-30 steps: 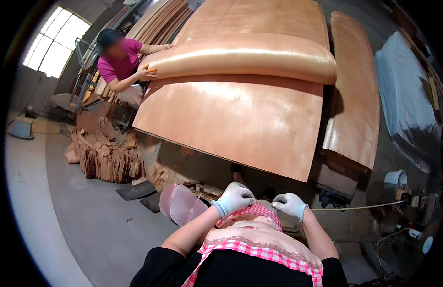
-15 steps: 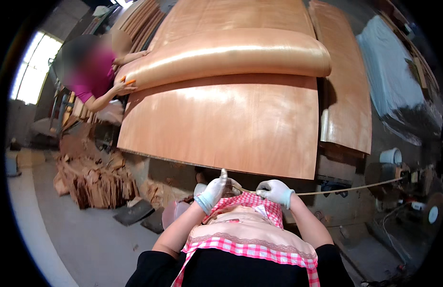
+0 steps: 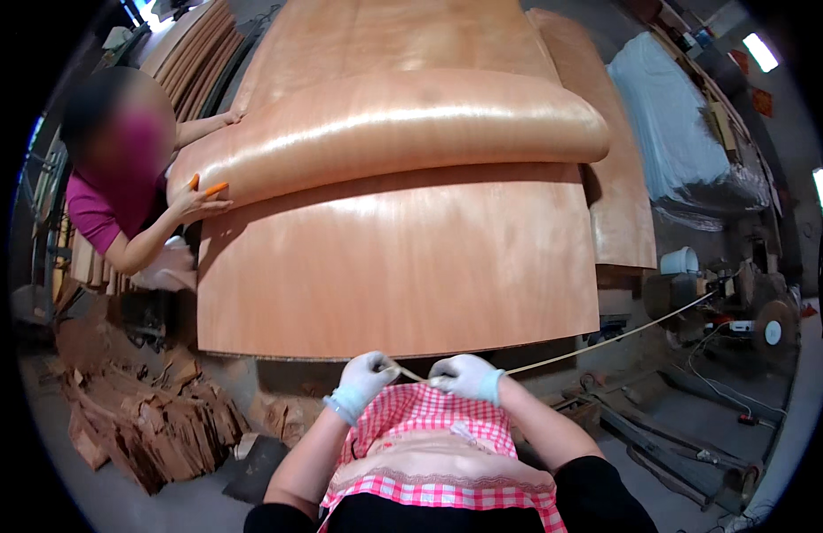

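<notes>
A narrow tan strip of tape [image 3: 607, 341] runs from the equipment at the right to my hands. My gloved left hand [image 3: 367, 377] is closed on its end piece. My gloved right hand [image 3: 469, 377] pinches the strip a little further along. Both hands are in front of my apron, near the front edge of a wide, thin wood veneer sheet [image 3: 402, 275]. Beyond that, the sheet's rolled-back part [image 3: 385, 133] lies across the stack. At the left a co-worker's hand [image 3: 202, 202] with orange finger covers presses on the roll.
Another veneer stack [image 3: 624, 213] stands at the right, with a plastic-wrapped pile [image 3: 669, 124] beyond it. A white bucket [image 3: 679, 261] stands near the equipment. Torn veneer scraps [image 3: 154, 422] are heaped at the lower left. A metal frame [image 3: 669, 453] lies on the floor at the right.
My left hand has gone from thumb raised to closed on the tape's end. The view has shifted, so hands and sheet edge appear lower and further left. The co-worker still holds the roll.
</notes>
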A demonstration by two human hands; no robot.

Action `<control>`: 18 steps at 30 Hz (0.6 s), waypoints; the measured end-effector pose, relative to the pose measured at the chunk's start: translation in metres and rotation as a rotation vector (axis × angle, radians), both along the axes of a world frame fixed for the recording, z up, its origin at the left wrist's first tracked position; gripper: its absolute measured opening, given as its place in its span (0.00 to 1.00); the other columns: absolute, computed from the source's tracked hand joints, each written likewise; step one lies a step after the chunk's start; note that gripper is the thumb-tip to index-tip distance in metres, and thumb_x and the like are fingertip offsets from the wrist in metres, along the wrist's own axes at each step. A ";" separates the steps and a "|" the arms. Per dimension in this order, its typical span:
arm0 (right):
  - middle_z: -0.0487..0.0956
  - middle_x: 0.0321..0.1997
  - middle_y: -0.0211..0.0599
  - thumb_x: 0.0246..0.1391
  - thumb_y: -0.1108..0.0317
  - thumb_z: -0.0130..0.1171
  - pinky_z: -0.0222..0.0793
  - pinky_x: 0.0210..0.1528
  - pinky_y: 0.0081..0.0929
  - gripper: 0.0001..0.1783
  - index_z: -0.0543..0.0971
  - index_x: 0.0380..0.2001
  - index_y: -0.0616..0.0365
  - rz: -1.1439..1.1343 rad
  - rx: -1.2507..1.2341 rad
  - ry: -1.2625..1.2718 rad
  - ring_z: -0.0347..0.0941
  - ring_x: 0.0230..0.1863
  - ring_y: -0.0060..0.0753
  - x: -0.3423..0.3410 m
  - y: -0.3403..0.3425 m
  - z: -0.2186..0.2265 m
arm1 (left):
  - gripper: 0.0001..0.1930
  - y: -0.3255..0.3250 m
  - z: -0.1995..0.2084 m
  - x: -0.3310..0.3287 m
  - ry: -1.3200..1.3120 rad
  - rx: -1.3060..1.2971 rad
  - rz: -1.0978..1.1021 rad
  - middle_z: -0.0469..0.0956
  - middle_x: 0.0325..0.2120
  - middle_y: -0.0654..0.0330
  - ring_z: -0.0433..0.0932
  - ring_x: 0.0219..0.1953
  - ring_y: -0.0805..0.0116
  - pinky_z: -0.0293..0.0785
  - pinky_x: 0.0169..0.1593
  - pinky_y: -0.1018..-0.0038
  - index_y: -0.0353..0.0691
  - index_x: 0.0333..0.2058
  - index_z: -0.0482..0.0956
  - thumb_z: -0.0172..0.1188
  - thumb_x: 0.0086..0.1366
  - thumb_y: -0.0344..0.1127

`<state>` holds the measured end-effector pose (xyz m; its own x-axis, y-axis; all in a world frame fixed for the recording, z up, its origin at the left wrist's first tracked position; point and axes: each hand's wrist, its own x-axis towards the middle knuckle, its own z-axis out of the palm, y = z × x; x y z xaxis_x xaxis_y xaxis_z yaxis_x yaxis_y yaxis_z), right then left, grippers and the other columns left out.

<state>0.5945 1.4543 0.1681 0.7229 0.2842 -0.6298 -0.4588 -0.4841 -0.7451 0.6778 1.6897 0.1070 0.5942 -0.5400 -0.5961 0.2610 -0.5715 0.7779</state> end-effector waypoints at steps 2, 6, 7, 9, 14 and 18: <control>0.82 0.34 0.45 0.58 0.58 0.54 0.72 0.42 0.34 0.18 0.80 0.39 0.62 -0.054 0.025 0.024 0.78 0.36 0.38 0.012 0.024 -0.015 | 0.07 0.025 -0.013 0.006 -0.050 -0.022 0.063 0.79 0.23 0.58 0.76 0.26 0.71 0.73 0.34 0.73 0.37 0.29 0.81 0.64 0.55 0.35; 0.80 0.41 0.52 0.55 0.54 0.52 0.70 0.48 0.42 0.21 0.80 0.41 0.59 0.003 -0.014 -0.123 0.77 0.44 0.52 0.024 0.054 -0.058 | 0.07 0.062 -0.022 0.005 -0.190 0.049 0.133 0.73 0.21 0.61 0.71 0.27 0.75 0.71 0.34 0.75 0.33 0.27 0.77 0.64 0.55 0.30; 0.80 0.41 0.52 0.54 0.54 0.52 0.70 0.48 0.42 0.21 0.80 0.41 0.59 0.033 -0.004 -0.133 0.77 0.45 0.52 0.028 0.060 -0.072 | 0.06 0.071 -0.031 0.004 -0.131 0.036 0.176 0.73 0.21 0.63 0.70 0.27 0.75 0.70 0.33 0.75 0.34 0.26 0.76 0.64 0.54 0.28; 0.80 0.42 0.52 0.54 0.54 0.52 0.70 0.49 0.43 0.20 0.80 0.41 0.58 0.123 0.000 -0.134 0.76 0.45 0.52 0.045 0.072 -0.094 | 0.07 0.093 -0.058 0.000 -0.094 0.040 0.291 0.73 0.21 0.67 0.68 0.26 0.79 0.67 0.31 0.79 0.37 0.22 0.73 0.63 0.54 0.24; 0.81 0.38 0.49 0.53 0.58 0.55 0.72 0.45 0.41 0.17 0.81 0.39 0.59 0.110 -0.064 -0.192 0.77 0.41 0.50 0.063 0.039 -0.116 | 0.03 0.087 -0.075 0.006 -0.126 0.174 0.359 0.74 0.25 0.65 0.69 0.30 0.75 0.70 0.37 0.78 0.36 0.30 0.77 0.61 0.60 0.28; 0.82 0.35 0.47 0.52 0.57 0.56 0.71 0.41 0.40 0.16 0.82 0.35 0.59 0.124 -0.032 -0.147 0.78 0.37 0.46 0.041 -0.005 -0.156 | 0.02 0.069 -0.084 0.014 -0.252 -0.025 0.386 0.75 0.26 0.64 0.70 0.31 0.74 0.70 0.38 0.77 0.35 0.30 0.77 0.61 0.60 0.26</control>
